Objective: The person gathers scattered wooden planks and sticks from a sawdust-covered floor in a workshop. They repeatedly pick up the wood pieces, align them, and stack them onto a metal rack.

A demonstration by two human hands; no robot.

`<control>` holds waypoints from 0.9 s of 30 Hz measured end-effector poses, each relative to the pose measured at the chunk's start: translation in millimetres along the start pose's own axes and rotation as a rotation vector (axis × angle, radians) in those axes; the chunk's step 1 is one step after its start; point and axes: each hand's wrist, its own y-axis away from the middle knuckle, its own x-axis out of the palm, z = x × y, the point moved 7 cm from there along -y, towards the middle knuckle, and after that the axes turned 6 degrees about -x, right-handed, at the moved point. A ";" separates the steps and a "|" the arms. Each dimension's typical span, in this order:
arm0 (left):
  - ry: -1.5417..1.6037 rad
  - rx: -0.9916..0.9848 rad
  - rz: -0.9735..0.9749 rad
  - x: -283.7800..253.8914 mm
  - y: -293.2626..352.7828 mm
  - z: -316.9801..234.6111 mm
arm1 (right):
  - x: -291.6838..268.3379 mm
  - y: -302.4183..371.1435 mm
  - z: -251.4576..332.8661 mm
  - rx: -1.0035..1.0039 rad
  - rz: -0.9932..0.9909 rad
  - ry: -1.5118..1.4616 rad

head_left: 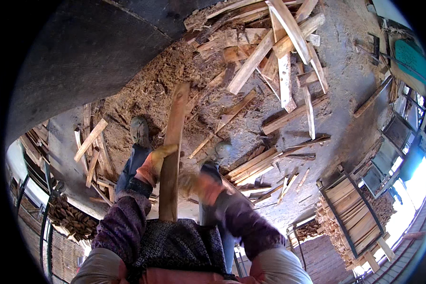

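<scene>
Your left grip (151, 163) grasps the long plank (173, 120) by its edge, plank between both grips; right grip (204, 186) blurred, can't tell if closed; loose boards (252, 62) ahead, rightward of both

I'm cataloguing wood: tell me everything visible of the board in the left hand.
The board is long, narrow and flat, brown and wooden-looking, with a dark spot near its far end. It points forward, slightly rightward, broad face toward the camera. The gloved left grip holds its left edge. Its near end reaches the patterned apron; actual contact is unclear.
</scene>
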 end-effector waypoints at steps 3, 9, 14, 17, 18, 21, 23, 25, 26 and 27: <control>0.270 -0.081 -0.069 -12.9 -7.1 14.1 | -22.2 -67.2 165.0 -0.576 -0.341 0.319; 0.307 0.107 0.201 -39.2 -73.2 40.2 | -81.2 -146.1 385.6 -0.974 -0.680 1.124; 0.270 0.325 0.127 -106.9 -38.4 65.4 | 10.2 -120.7 178.4 -0.662 -0.616 0.976; 0.304 0.044 0.241 -60.0 -1.1 54.0 | -65.0 1.4 83.0 -0.485 -0.602 0.802; 0.246 -0.020 0.207 -56.2 20.8 60.6 | -71.1 46.2 46.9 -0.369 -0.564 0.731; -0.084 -0.082 0.040 -80.7 70.0 92.0 | -54.6 161.9 -16.1 -0.158 -0.511 0.569; -0.174 -0.040 -0.048 -92.9 103.3 104.9 | -2.7 219.7 -18.8 -0.163 -0.631 0.477; -0.162 -0.063 -0.058 -70.8 143.9 86.6 | 45.8 268.0 -7.5 -0.275 -0.717 0.492; -0.120 -0.099 -0.075 -60.7 183.3 79.8 | 70.9 281.5 -3.3 -0.324 -0.711 0.533; -0.059 -0.133 -0.113 -57.8 234.6 81.6 | 104.7 289.1 -1.6 -0.335 -0.643 0.568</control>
